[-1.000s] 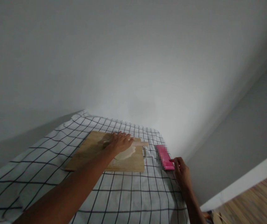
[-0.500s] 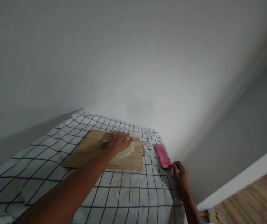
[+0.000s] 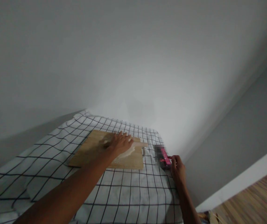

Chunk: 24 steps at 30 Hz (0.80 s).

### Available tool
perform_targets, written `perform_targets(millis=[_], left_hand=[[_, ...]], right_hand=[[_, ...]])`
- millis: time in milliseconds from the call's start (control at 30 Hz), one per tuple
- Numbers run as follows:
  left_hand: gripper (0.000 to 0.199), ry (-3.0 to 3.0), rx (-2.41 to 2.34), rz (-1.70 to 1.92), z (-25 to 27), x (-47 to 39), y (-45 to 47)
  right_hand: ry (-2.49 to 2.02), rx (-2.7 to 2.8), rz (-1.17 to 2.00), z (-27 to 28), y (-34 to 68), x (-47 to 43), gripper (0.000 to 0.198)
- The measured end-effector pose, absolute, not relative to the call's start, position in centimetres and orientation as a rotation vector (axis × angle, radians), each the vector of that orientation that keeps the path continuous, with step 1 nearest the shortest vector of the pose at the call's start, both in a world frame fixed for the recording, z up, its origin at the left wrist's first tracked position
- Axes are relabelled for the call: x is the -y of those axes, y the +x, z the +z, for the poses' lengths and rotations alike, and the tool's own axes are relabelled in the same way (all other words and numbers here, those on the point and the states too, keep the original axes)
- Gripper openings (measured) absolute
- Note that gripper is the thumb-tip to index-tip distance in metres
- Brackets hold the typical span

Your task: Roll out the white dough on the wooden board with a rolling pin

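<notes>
My left hand (image 3: 120, 143) lies palm down over a pale rolling pin (image 3: 140, 144), its fingers stretched out and slightly apart. Under the pin, a flat sheet of dough (image 3: 127, 153) rests on a wooden board (image 3: 86, 152), partly covered by my hand and forearm. Off to the right, my right hand (image 3: 178, 166) pinches the edge of a pink flip cover (image 3: 166, 159). Beside this cover a dark, phone-like object (image 3: 159, 155) shows, blurred by pixelation.
A white cloth with a black grid (image 3: 124, 194) covers the table. Pale walls (image 3: 142, 77) rise behind it and at the right. Wooden flooring (image 3: 252, 202) shows at the lower right, below the table's edge.
My right hand has moved slightly up and left, turning the pink cover up so more of the dark object shows. The left hand stays on the rolling pin, nearly still.
</notes>
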<state>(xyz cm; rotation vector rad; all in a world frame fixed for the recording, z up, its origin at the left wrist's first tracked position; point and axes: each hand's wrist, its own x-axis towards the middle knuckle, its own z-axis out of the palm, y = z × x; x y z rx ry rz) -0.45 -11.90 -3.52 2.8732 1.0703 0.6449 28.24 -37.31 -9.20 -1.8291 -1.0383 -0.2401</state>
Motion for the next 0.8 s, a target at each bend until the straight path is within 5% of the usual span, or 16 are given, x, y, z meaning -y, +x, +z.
perform_targets(millis=[467, 800], left_hand=[[0.053, 2.929, -0.772, 0.696, -4.4, 20.0, -6.4], [0.039, 2.869, -0.902, 0.565, -1.5, 15.7, -2.4]], right_hand=[[-1.845, 1.278, -0.203, -9.0, 28.3, 36.8, 0.05], [-1.826, 1.089, -0.363, -7.3, 26.8, 37.0, 0.051]])
